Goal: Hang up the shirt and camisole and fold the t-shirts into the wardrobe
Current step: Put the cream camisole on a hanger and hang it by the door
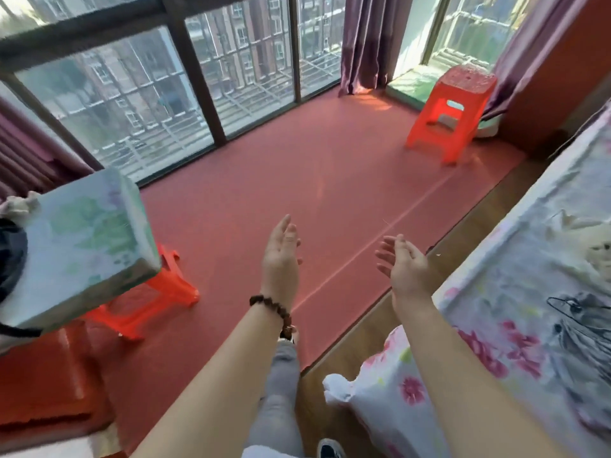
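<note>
- Here, my left hand point(281, 256) is held out over the floor with the palm turned inward and the fingers straight and loosely spread. It holds nothing.
- My right hand point(401, 262) is just as empty, with the palm facing the left one and the fingers relaxed and slightly fanned. The two hands are apart and touch nothing.
- A brown wooden bead bracelet point(271, 307) sits on my left wrist.
- At the near right edge of the view, a dark grey garment point(582, 338) lies flat on the bed with the pale floral sheet point(529, 259). A thin black wire hanger point(562, 300) lies at its top. I cannot tell which piece of clothing it is.
- My right forearm passes just beside the bed's near-left corner, well short of the garment.
- Below my hands is a red floor mat point(297, 166), and a strip of brown wooden flooring point(363, 325) runs between it and the bed.
- An orange plastic stool point(453, 110) stands at the far right, near the purple curtains point(363, 41).
- A second orange plastic stool point(158, 292) is at the near left, partly under a pale green-tinted block point(82, 246).
- A large barred window point(132, 94) fills the far left side.
- My grey trouser leg point(281, 391) and dark shoe point(330, 449) show at the bottom.
</note>
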`<state>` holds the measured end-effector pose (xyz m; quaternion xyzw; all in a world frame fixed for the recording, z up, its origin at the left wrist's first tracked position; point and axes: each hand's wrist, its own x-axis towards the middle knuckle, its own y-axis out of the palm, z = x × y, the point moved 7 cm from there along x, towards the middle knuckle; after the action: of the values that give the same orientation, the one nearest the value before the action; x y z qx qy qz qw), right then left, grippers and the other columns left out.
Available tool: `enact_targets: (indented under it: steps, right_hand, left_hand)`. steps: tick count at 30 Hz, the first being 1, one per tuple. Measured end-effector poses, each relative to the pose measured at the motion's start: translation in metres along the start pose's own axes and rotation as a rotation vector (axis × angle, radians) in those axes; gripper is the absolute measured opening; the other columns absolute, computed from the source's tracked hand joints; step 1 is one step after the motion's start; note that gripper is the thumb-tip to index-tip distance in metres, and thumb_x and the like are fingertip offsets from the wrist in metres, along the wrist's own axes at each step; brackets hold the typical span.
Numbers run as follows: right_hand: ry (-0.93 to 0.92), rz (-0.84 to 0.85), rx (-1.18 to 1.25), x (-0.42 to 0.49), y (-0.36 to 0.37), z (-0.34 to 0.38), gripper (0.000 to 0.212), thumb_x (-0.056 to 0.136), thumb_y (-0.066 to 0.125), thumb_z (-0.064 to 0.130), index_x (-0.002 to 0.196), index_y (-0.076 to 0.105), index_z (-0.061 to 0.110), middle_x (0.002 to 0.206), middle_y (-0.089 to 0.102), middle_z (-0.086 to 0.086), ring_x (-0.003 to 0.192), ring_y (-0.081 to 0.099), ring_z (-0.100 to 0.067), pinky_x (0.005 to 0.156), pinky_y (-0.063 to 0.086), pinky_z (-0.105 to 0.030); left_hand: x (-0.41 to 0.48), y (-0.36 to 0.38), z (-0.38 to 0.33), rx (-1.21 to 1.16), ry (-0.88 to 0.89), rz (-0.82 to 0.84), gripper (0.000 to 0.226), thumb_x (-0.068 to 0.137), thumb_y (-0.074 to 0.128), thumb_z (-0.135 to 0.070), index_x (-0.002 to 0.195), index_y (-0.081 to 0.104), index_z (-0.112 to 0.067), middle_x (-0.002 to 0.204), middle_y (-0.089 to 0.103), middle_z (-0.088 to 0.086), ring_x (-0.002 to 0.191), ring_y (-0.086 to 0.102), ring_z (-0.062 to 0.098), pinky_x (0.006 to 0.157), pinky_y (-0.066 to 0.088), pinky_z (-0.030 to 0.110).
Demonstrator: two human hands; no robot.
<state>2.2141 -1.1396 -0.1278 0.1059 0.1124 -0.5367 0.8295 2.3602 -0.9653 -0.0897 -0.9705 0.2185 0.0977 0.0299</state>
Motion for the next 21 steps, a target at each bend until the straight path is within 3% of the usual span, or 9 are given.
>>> enact_targets:
  steps: [5,11,18,21]
  right_hand:
    - [0.009,-0.189,0.053,0.075,0.018,0.003,0.028,0.101,0.040,0.031,0.087,0.062,0.020,0.087,0.065,0.000,0.077,0.062,-0.012,0.065,0.048,-0.026]
    - [-0.008,-0.430,0.124,0.148,0.010,0.032,0.028,0.101,0.041,0.029,0.087,0.063,0.018,0.085,0.065,-0.001,0.076,0.062,-0.015,0.065,0.048,-0.029]
    - [-0.030,-0.753,0.178,0.168,-0.063,0.059,0.029,0.101,0.041,0.025,0.083,0.062,0.019,0.082,0.064,0.002,0.073,0.062,-0.014,0.062,0.047,-0.025]
    - [-0.013,-0.871,0.200,0.175,-0.099,0.057,0.030,0.101,0.040,0.024,0.081,0.061,0.020,0.085,0.064,0.000,0.075,0.064,-0.015,0.064,0.048,-0.027]
  left_hand:
    - [0.103,0.046,-0.011,0.064,-0.010,0.178,0.036,0.095,0.041,-0.044,0.129,0.048,-0.035,0.122,0.055,-0.010,0.111,0.057,0.014,0.090,0.051,0.039]
    - [0.201,0.116,-0.037,0.140,-0.009,0.394,0.038,0.100,0.040,-0.038,0.137,0.046,-0.031,0.131,0.054,-0.006,0.113,0.056,0.010,0.094,0.050,0.040]
    - [0.223,0.241,-0.046,0.167,-0.053,0.708,0.036,0.100,0.041,-0.036,0.135,0.046,-0.032,0.126,0.055,-0.010,0.117,0.054,0.011,0.099,0.047,0.040]
    - [0.219,0.300,-0.044,0.190,-0.047,0.841,0.033,0.100,0.042,-0.035,0.132,0.047,-0.033,0.128,0.055,-0.007,0.115,0.055,0.013,0.095,0.049,0.037]
